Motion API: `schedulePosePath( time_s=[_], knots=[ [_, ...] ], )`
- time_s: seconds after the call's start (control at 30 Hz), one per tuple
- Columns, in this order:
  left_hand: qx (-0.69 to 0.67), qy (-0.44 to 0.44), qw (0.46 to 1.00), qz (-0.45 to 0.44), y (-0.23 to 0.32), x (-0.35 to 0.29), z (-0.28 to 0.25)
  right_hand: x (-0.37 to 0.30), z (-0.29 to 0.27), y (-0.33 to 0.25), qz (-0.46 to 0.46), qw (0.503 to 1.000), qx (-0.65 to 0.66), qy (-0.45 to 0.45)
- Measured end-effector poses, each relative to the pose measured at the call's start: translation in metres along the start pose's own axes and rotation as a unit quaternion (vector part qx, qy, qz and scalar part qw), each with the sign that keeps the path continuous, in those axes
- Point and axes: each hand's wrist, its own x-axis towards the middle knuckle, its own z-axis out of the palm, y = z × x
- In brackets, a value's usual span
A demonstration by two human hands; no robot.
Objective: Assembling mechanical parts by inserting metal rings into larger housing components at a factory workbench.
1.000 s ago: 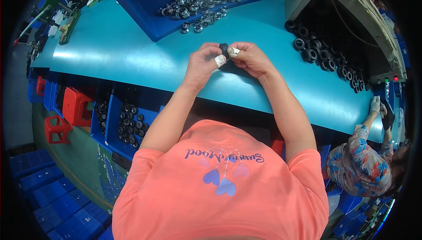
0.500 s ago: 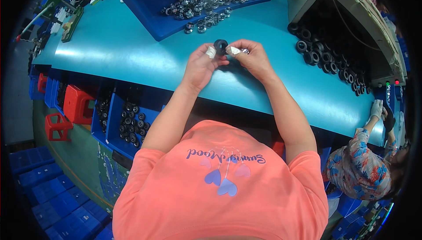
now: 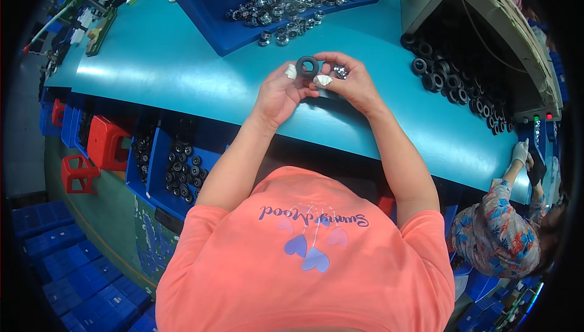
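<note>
Over the turquoise worktop [image 3: 231, 89], a black ring like a small toy tyre [image 3: 307, 76] is held between my two hands, its hole facing up toward me. My left hand [image 3: 279, 93] is closed on the tyre's left side, with a white wrap on the thumb. The white-wrapped thumb and the fingers of my right hand [image 3: 351, 86] grip its right side. A shiny chrome wheel rim [image 3: 340, 73] also sits within the curled right fingers, partly covered by them.
Beyond my hands, a blue bin [image 3: 213, 25] lies with many chrome rims spilling from it. Black tyres [image 3: 453, 81] are heaped at a beige machine's opening [image 3: 420, 3] on the right. Blue bins with black wheels [image 3: 185, 171] stand below the left edge. A gloved co-worker [image 3: 499, 228] works at far right.
The tyre has turned so its round face and hole show more fully. My right fingers have spread around it, and the chrome rim in that hand shows more.
</note>
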Motion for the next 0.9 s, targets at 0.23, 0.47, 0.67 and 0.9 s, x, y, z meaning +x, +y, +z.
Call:
schedulePosePath(
  time_s=[0.23,0.47,0.67,0.9],
  knots=[
    [0.011,0.01,1.0,0.002,0.001,0.001,0.006,0.001,0.002,0.004,-0.005,1.0,0.0,0.019],
    [0.095,0.088,0.989,0.066,-0.008,0.002,0.009,0.001,0.002,0.002,-0.004,0.999,0.033,0.038],
    [0.263,0.087,0.954,0.118,-0.013,0.003,0.021,-0.002,0.008,0.002,-0.024,0.997,-0.06,0.044],
    [0.015,0.0,0.998,0.057,0.001,0.001,0.007,-0.004,0.006,-0.014,0.009,0.995,0.008,0.098]
  ],
)
